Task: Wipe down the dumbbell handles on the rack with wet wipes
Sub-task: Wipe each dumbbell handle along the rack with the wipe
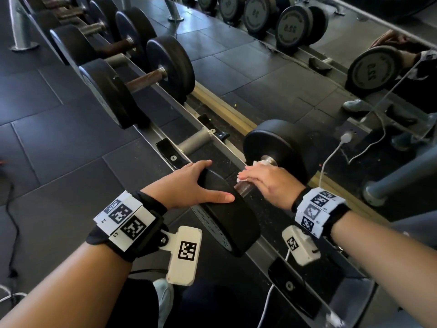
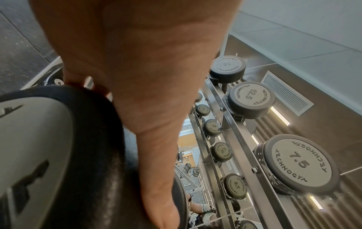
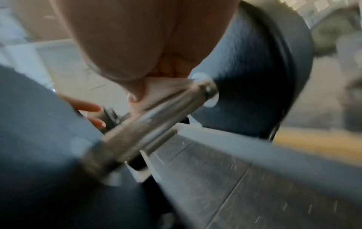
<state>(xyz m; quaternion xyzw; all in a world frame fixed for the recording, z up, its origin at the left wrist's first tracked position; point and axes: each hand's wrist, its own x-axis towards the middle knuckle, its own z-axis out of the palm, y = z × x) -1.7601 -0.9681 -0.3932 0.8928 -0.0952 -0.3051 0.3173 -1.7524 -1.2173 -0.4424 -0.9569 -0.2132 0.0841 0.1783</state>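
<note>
The nearest black dumbbell lies on the rack (image 1: 236, 157). Its near head (image 1: 227, 216) is under my left hand (image 1: 196, 183), which rests flat on the rounded top, thumb stretched along the rim; the left wrist view shows that palm (image 2: 137, 77) on the head (image 2: 88, 139). My right hand (image 1: 267, 179) wraps the metal handle (image 1: 243, 187), a white wet wipe (image 1: 260, 163) peeking out beside the far head (image 1: 279, 147). In the right wrist view the wipe (image 3: 162, 89) is pressed on the handle (image 3: 152, 120) under the right hand (image 3: 127, 46), and left fingertips (image 3: 92, 107) reach past the near head.
More dumbbells (image 1: 146, 76) sit further up the rack to the left. An empty cradle (image 1: 196, 140) separates them from mine. A mirror (image 1: 295, 27) behind the rack reflects other weights. A white cable (image 1: 331, 157) runs down past the far head.
</note>
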